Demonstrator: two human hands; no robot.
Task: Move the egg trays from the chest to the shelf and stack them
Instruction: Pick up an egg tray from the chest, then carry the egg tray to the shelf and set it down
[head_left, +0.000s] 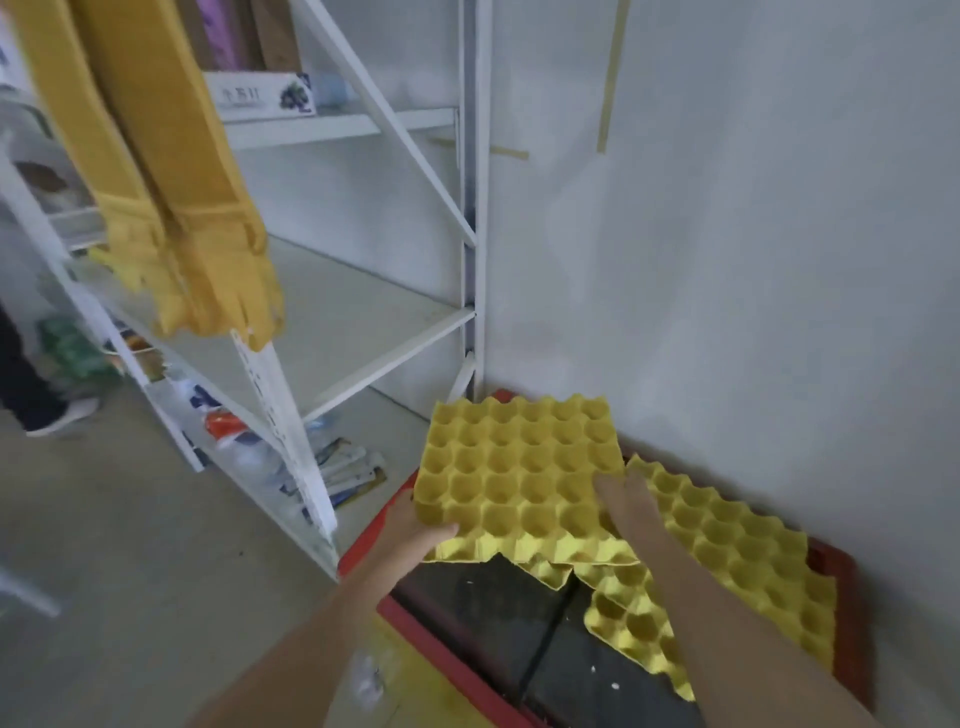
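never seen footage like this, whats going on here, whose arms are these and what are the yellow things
This is one picture from a camera worn on a person's head, looking down at their own bare arms. There is no machine. The left hand and right hand hold a yellow egg tray by its sides, above a red-rimmed chest. More trays lie on the chest's dark top. To the left stands a white shelf, with nothing on its middle board. The blurred yellow thing at upper left I cannot identify.

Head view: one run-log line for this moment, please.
stage: pickup at chest | left hand: grips near-left edge of top egg tray | right hand: on tray's right side | shelf: no tray stacked
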